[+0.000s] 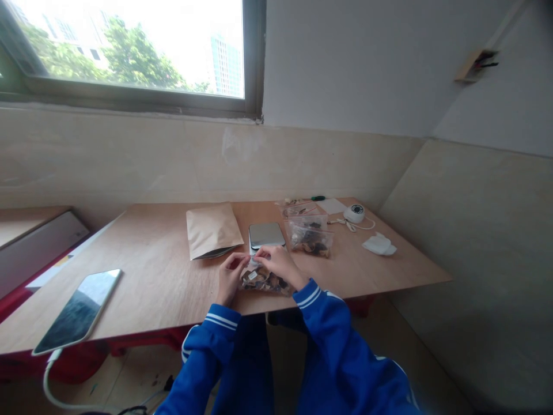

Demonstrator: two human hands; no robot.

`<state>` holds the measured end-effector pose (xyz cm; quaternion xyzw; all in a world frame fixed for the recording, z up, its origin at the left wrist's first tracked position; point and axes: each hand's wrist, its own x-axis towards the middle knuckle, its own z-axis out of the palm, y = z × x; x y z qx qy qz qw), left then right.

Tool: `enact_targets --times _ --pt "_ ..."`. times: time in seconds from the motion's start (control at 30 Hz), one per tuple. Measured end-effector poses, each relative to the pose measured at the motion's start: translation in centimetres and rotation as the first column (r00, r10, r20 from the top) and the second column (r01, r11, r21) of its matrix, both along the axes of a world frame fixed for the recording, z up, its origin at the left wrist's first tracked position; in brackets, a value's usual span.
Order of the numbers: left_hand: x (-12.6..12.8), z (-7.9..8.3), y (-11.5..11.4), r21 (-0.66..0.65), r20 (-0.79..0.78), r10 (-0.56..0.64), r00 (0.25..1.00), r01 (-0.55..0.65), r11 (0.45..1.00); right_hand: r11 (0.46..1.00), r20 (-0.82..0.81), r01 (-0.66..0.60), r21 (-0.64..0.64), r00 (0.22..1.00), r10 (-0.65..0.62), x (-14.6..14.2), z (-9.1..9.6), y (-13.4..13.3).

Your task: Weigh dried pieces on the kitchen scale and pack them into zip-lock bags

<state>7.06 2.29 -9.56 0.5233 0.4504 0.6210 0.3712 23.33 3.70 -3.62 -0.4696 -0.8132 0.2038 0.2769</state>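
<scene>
A small clear bag of brown dried pieces (262,281) lies near the front edge of the wooden table (151,271). My left hand (230,278) pinches the bag's top at its left side. My right hand (280,263) pinches the same top edge on the right, fingers closed. Both sleeves are blue with white stripes. Just behind the hands sits a small silver scale (266,234). A brown paper pouch (212,230) lies to the left of the scale.
A second clear bag of dried pieces (309,236) lies right of the scale, with more small bags behind it. A white round device with a cord (355,213) and a white pad (379,245) sit at the right. A phone (78,310) on a cable lies at the front left.
</scene>
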Motion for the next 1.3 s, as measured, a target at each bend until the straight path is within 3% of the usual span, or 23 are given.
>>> enact_targets --times 0.27,0.5,0.77,1.0,1.17,1.3 --pt "0.0 -0.1 0.1 0.02 0.002 -0.002 1.0 0.002 1.0 0.97 0.194 0.084 0.227 0.972 -0.129 -1.5 -0.7 -0.1" --pt "-0.2 -0.5 0.3 -0.002 0.007 0.026 1.0 -0.026 1.0 0.998 0.102 0.038 0.049 0.994 -0.042 0.7 -1.2 0.3" --pt "0.1 0.2 -0.1 -0.038 0.026 -0.032 0.999 0.033 0.999 0.99 0.172 0.086 0.112 0.98 -0.104 1.4 -1.1 0.1" --pt "-0.1 0.3 -0.1 -0.042 0.005 -0.004 1.0 0.004 0.999 0.998 0.147 0.018 0.056 0.989 -0.026 2.4 -0.4 0.2" --pt "0.0 0.4 -0.2 -0.066 0.032 -0.042 0.999 0.044 0.997 0.998 0.136 0.045 0.051 0.989 -0.052 3.2 -0.9 0.2" --pt "-0.1 0.4 -0.2 -0.059 0.061 0.008 0.998 -0.004 0.998 1.0 0.058 0.013 0.007 0.998 -0.014 3.8 -1.2 -0.3"
